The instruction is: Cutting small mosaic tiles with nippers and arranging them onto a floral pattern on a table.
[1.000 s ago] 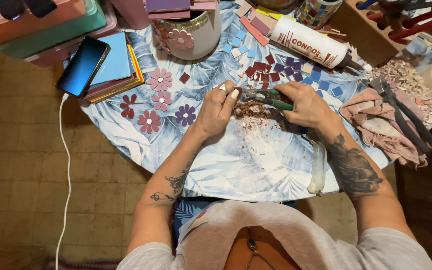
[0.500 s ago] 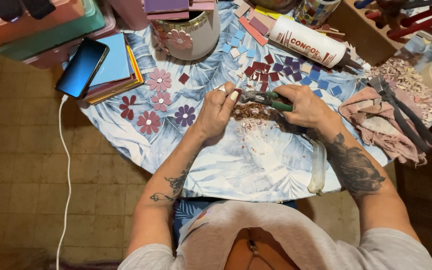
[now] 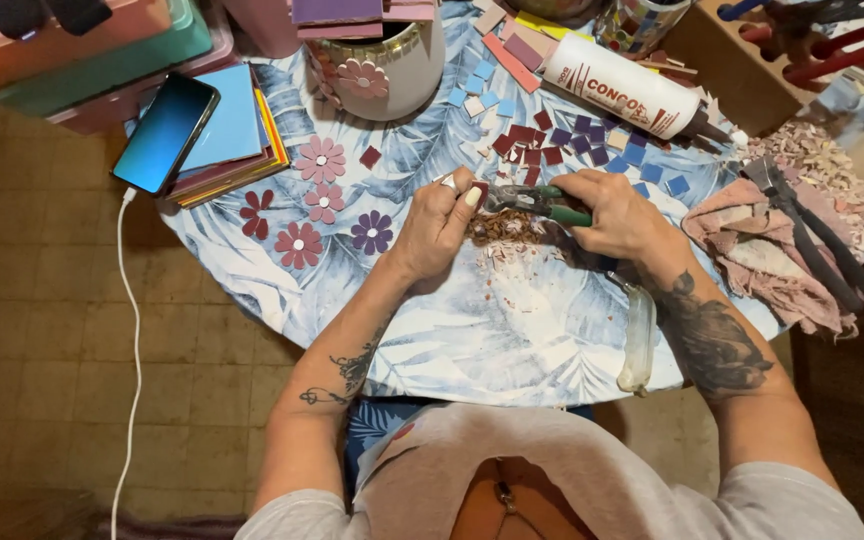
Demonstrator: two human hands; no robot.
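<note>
Right hand [image 3: 620,215] clamped round green-handled nippers [image 3: 537,203], metal jaws pointing left. Left hand [image 3: 439,230] pinches a small tile piece, too small to make out, at those jaws. Directly beneath, a heap of reddish-brown chips [image 3: 504,227] on the blue leaf-print tablecloth [image 3: 512,330]. Beyond the hands, dark red and purple tile squares [image 3: 562,145]; further back, a white glue bottle [image 3: 620,88] lying on its side, red lettering, dark nozzle.

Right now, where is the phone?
In the head view the phone lies at the table's far left edge, atop a stack of coloured sheets, left of the flower-shaped pieces, with a white cable hanging down from it.
</note>
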